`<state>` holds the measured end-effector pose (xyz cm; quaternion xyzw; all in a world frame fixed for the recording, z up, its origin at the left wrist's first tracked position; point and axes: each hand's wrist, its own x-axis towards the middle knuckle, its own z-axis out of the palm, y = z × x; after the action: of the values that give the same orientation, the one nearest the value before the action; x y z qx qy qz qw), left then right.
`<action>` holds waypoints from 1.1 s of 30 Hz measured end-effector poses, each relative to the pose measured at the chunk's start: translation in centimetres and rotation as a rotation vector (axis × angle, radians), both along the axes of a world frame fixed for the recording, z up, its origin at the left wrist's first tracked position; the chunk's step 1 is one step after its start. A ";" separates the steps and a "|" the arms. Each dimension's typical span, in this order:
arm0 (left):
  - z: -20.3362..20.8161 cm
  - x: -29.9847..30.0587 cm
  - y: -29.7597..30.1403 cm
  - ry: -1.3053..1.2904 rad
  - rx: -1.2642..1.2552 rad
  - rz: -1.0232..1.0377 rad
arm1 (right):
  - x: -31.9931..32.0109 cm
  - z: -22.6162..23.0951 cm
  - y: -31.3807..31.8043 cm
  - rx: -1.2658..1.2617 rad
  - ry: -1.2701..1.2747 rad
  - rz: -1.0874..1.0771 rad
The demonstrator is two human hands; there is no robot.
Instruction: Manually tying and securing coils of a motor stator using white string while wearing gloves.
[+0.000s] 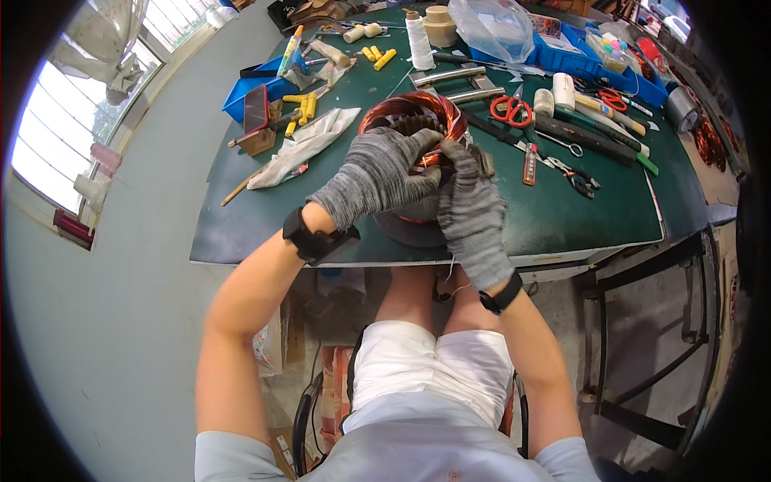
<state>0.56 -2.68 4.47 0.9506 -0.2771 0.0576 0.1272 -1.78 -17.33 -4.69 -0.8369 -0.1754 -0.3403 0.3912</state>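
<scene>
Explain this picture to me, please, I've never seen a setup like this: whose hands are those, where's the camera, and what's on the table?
There is no machine at work here, just a seated person. The single picture comes from a wide fisheye camera on their head, looking down, so straight edges bend near the rim.

The left hand and right hand, in grey knitted gloves, are at the near side of a ring-shaped bundle of copper-coloured wire. Exactly what the fingertips grip is hard to see.

The dark green tabletop also holds a white spool of thread at the far side, scissors with red looped handles and black-handled pliers to the right, and short yellow cylinders to the left.
</scene>
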 end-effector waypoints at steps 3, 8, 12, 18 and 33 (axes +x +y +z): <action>0.3 0.5 0.1 -0.005 0.176 -0.032 | 1.6 -0.2 0.4 0.100 -0.252 0.026; -1.1 -1.0 0.6 -0.399 0.232 0.220 | -4.3 -5.3 -7.6 0.731 0.963 1.018; -2.0 -1.8 0.0 -0.560 -0.022 0.224 | -6.0 -1.0 -8.6 0.041 0.573 0.965; -3.7 -1.2 -1.5 -0.826 -0.044 0.244 | 3.4 6.4 -1.0 0.457 0.083 0.838; -4.3 -1.9 -1.2 -0.501 -0.383 -0.051 | -38.7 -24.6 -35.7 -0.481 1.630 -0.457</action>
<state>-1.36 -3.86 0.12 0.8583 -0.3078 0.3381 0.2331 -40.52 -53.03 -29.27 -0.8935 0.2634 0.3394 0.1302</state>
